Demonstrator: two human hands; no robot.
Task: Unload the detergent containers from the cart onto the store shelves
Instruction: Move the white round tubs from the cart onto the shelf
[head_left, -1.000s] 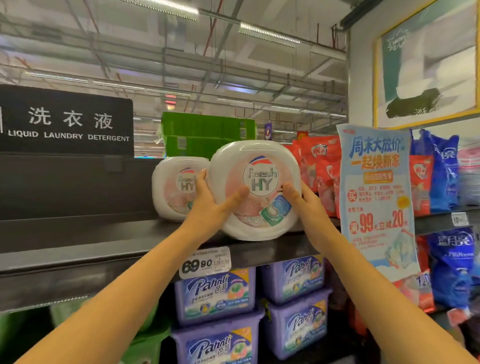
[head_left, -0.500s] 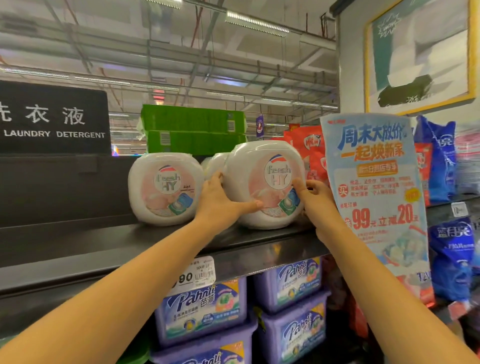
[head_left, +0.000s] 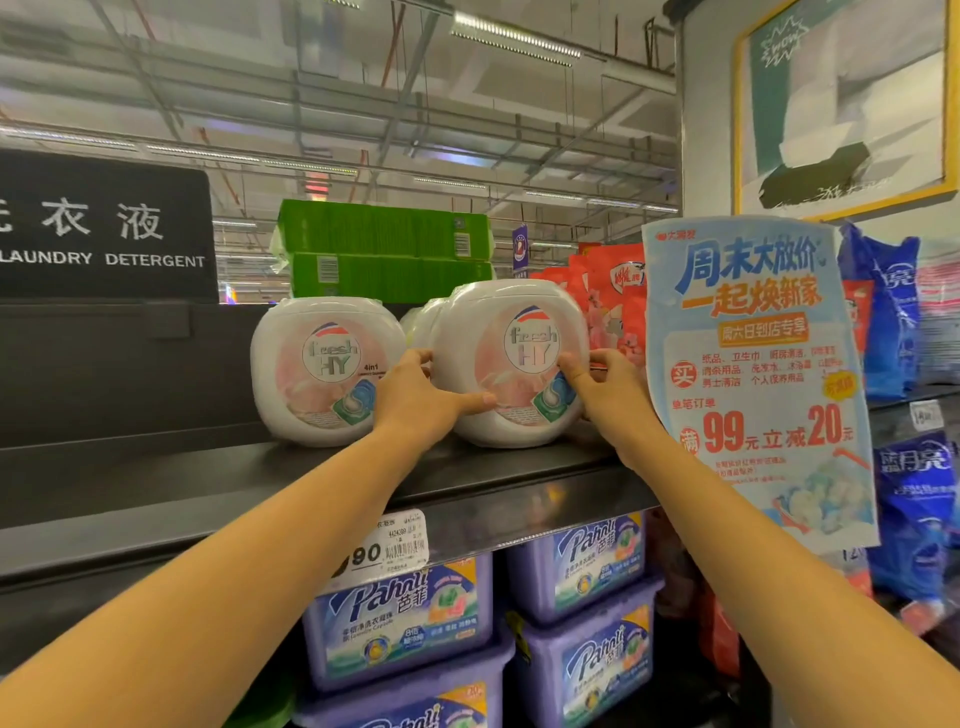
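Detergent pod tub (head_left: 511, 364), held up off the shelf a second ago, now stands on the top shelf (head_left: 218, 467) beside its twin (head_left: 327, 371). Left hand (head_left: 415, 402) and right hand (head_left: 608, 387) still clasp its sides, fingers (head_left: 574, 371) curled around it, so letting go seems next.

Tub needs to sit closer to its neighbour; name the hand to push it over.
Probably the right hand: it sits on the held tub's outer side, away from the neighbouring tub. The left hand is wedged between them.
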